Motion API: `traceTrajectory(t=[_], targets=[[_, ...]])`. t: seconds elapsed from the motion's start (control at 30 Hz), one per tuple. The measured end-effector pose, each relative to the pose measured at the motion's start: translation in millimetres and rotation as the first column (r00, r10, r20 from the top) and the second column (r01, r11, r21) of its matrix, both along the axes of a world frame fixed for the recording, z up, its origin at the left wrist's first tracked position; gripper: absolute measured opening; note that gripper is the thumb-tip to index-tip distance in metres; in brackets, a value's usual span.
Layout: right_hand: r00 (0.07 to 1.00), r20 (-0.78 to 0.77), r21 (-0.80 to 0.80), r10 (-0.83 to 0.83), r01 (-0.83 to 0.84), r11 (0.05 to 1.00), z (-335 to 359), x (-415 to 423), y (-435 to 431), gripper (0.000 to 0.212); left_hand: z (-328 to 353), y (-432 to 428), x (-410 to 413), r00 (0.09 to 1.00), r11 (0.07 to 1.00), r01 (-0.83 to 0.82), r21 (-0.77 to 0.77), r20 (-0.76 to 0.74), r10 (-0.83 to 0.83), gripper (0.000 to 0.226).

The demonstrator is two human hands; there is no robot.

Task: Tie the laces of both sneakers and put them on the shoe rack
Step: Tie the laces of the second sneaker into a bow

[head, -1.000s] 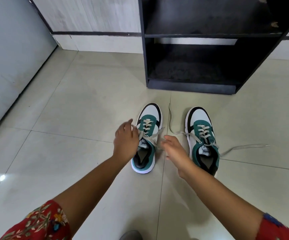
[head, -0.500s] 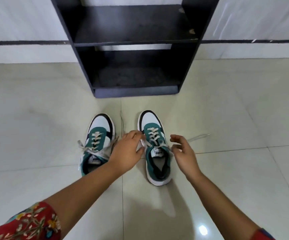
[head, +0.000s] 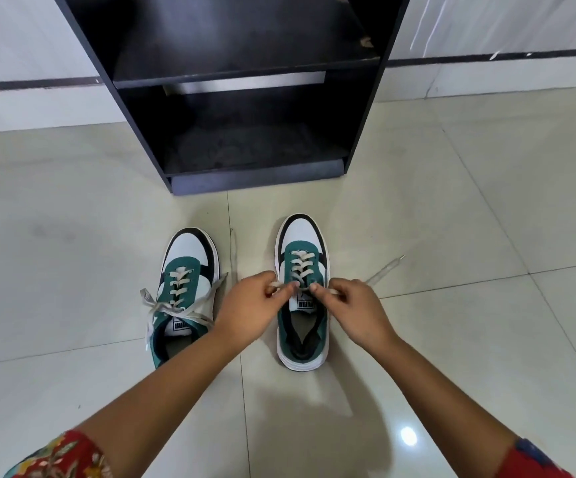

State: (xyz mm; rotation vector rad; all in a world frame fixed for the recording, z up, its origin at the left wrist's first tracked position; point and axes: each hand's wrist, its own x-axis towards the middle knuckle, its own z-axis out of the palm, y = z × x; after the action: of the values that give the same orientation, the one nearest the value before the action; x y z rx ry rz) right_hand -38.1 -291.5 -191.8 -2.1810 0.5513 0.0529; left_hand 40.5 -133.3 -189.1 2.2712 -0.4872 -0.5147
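Observation:
Two green, white and black sneakers stand side by side on the floor, toes toward the rack. Over the tongue of the right sneaker (head: pixel 302 246), my left hand (head: pixel 250 305) and my right hand (head: pixel 355 307) each pinch one end of its cream lace. One loose lace end (head: pixel 385 269) trails off to the right on the tiles. The left sneaker (head: pixel 190 260) sits apart from my hands, its laces (head: pixel 162 307) lying loose and untied across it. The black shoe rack (head: pixel 255 174) stands just beyond the shoes, both visible shelves bare.
Glossy pale floor tiles (head: pixel 452 219) spread on all sides. A white wall with a dark stripe (head: pixel 31 84) runs behind the rack. Red floral sleeves show at the bottom corners.
My hands left the left sneaker and closed in on the right sneaker, each taking hold of a lace end. The view swung so the rack and shoes are centred.

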Motion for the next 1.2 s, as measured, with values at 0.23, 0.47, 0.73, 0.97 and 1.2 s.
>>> traceTrajectory(t=[0.23, 0.47, 0.73, 0.97, 1.2], targets=[[0.929, -0.097, 0.311, -0.358, 0.369, 0.876, -20, -4, -26, 0.03, -19, 8, 10, 0.869, 0.854, -0.463, -0.235, -0.307, 0.387, 0.051], [0.909, -0.168, 0.361, -0.382, 0.417, 0.834, -34, -7, -38, 0.016, -33, 15, 15, 0.801, 0.808, -0.559, -0.186, -0.37, 0.47, 0.047], [0.989, -0.013, -0.119, -0.147, 0.145, 0.982, -37, -18, -35, 0.022, -36, 23, 22, 0.965, 0.968, -0.215, 0.132, -0.125, 0.232, 0.023], [0.991, -0.102, -0.12, -0.084, 0.071, 0.99, -21, -38, -1, 0.04, -16, 15, -25, 0.94, 0.941, -0.327, -0.082, -0.127, 0.316, 0.034], [0.836, -0.231, 0.73, -0.497, 0.487, 0.48, -10, -11, 15, 0.013, -12, -10, -20, 0.656, 0.871, -0.489, -0.048, -0.679, 0.331, 0.051]])
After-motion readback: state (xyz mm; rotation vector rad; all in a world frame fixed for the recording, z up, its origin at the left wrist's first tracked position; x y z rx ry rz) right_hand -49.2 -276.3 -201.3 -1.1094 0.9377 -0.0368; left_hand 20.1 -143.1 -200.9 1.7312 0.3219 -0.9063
